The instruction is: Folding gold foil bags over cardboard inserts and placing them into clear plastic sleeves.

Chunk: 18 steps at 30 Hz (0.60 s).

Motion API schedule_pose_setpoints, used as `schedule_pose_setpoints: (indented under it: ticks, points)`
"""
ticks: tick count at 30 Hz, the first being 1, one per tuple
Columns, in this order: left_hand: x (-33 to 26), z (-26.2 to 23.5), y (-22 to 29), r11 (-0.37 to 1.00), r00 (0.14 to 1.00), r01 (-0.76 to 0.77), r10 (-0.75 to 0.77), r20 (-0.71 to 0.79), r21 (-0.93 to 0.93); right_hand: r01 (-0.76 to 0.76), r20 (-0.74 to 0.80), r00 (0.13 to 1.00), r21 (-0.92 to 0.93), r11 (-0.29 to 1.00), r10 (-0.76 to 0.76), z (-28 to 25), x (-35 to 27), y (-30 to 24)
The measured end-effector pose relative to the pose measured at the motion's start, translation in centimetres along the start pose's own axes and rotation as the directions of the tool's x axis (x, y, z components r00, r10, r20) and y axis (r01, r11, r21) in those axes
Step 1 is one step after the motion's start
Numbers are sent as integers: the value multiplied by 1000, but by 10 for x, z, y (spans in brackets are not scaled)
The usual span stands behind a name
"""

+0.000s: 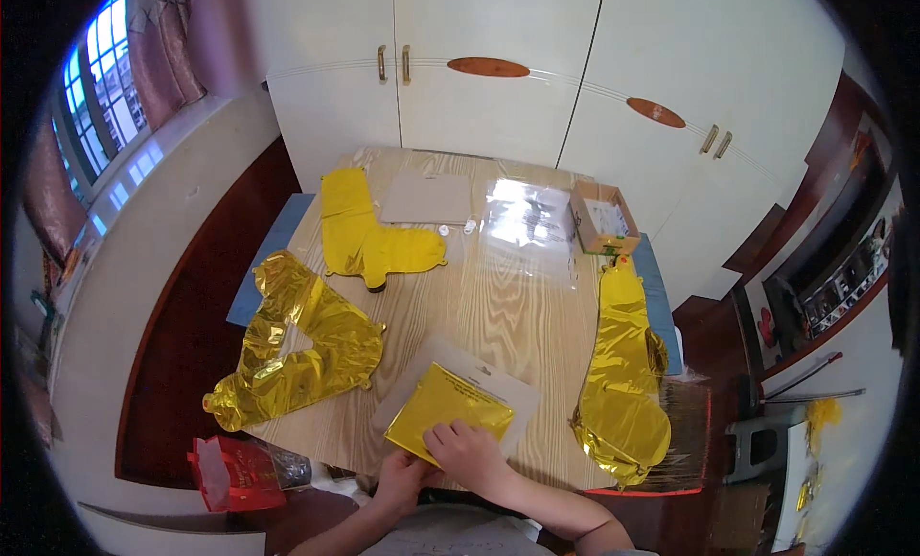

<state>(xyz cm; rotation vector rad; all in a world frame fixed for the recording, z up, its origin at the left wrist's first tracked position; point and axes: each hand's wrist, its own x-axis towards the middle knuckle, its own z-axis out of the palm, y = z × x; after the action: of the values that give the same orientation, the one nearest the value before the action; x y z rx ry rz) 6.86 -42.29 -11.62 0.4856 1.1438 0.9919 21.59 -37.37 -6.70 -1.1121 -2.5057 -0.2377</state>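
Observation:
A folded gold foil balloon [448, 395] lies on a pale card [508, 388] with a hanging slot, at the near edge of the table. My right hand [467, 455] rests on the foil's near side, fingers curled down and gripping there. Just left of it, my left hand [402, 477] is closed at the foil's near corner, its fingertips partly hidden below the edge. Unfolded flat gold foil balloons surround this spot: an A-shaped one [355, 350] at left, an L-shaped one [350, 225] at far left, and a curved one [628, 383] at right.
On the wooden table [498, 316], a beige card [428, 199], small white pieces [470, 226] and a clear plastic sheet [527, 220] lie toward the back. A small cardboard box [604, 220] stands at the far right corner. A red bag [240, 474] sits below the left side.

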Motion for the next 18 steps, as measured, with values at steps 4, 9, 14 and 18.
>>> schedule_pose_setpoints:
  ticks: [4,9,14,18]
  points:
    - [7,-3,-8,1000,1000,20,-21,12,20,0,-12,1000,-8,1000,0,5,-3,-2]
    - [7,0,-5,998,997,68,-69,26,7,-3,3,1000,7,1000,3,3,-4,-2]
    - [2,-12,14,848,962,84,-207,181,523,-29,20,999,70,997,27,14,-13,10]
    - [-7,-18,17,-151,815,-505,241,528,850,-53,91,995,81,995,46,19,-21,15]
